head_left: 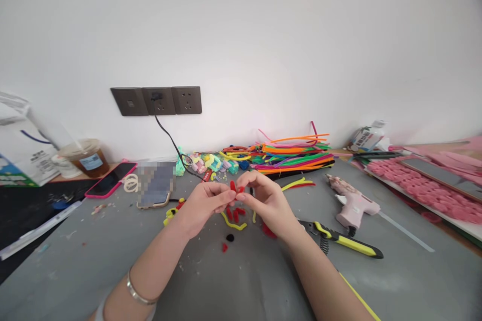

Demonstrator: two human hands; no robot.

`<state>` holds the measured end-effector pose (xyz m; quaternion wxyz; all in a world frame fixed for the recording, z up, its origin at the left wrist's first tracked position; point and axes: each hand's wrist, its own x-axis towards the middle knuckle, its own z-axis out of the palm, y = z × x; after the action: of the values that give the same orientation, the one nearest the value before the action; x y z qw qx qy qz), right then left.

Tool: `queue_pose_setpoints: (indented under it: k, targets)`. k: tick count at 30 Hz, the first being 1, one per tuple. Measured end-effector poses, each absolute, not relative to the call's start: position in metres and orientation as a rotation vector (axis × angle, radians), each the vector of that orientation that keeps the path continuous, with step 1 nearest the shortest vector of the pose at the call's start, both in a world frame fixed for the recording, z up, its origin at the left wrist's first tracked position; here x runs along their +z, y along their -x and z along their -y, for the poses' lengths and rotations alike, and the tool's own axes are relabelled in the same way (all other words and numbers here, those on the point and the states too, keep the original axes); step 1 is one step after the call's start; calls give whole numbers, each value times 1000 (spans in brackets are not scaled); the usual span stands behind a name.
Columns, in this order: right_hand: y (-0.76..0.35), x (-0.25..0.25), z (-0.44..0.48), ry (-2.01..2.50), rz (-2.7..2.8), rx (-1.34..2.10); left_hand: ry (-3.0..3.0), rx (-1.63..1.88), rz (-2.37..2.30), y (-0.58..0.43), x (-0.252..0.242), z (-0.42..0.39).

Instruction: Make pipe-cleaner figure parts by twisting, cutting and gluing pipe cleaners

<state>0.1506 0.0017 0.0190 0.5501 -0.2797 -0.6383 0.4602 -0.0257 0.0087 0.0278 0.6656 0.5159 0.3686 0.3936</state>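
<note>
Both hands meet above the grey table [203,281]. My left hand [203,205] pinches a small red fuzzy pipe cleaner piece [233,188] between thumb and index finger. On the same piece, the thumb and fingers of my right hand [273,205] are closed from the other side. Just below the fingertips are several short red pieces [236,215] and a bent yellow pipe cleaner [234,224]. Nearer to me lie a black fuzzy disc [230,237] and a red scrap [225,247]. Yellow and black pieces [171,214] sit left of my left hand.
Yellow-handled pliers [354,245] and a pink glue gun [356,206] lie at right. A pile of coloured pipe cleaners [293,156] rests by the wall. At left are two phones [113,180] and a drink cup [86,158]. A black cable [171,138] hangs from the socket.
</note>
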Motion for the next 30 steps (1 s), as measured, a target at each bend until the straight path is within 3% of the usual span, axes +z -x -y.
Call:
queue_pose_setpoints:
  k: [6, 11, 20, 30]
  targets:
    - [-153, 23, 2, 614, 1424, 1582, -1335, 762, -780, 34, 30, -8]
    - [-155, 20, 2, 585, 1383, 1683, -1359, 691, -779, 34, 31, -7]
    - [-153, 15, -7, 844, 1266, 1352, -1692, 980, -1093, 29, 31, -9]
    - [-151, 18, -5, 851, 1297, 1300, -1815, 1198, -1188, 22, 22, -9]
